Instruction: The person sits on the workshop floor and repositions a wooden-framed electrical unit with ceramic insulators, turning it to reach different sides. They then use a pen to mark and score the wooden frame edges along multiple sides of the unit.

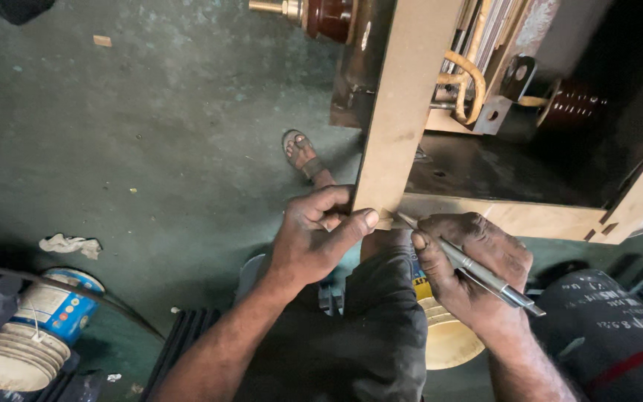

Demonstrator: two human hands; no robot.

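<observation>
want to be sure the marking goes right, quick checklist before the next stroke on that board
1. Left hand steadies the upright board, thumb pressed at its lower corner: ok.
2. Right hand grips the pen: ok.
3. Pen tip meets the small wooden piece at the joint: ok.
4. Any mark on the wood: cannot tell.
5. Sandalled foot away from the tip: ok.

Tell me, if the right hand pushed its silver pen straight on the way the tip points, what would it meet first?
Probably the left hand's thumb, pressed on a small tan wooden piece at the upright board's foot. The pen in the right hand aims up-left there; depth is unclear.
</observation>
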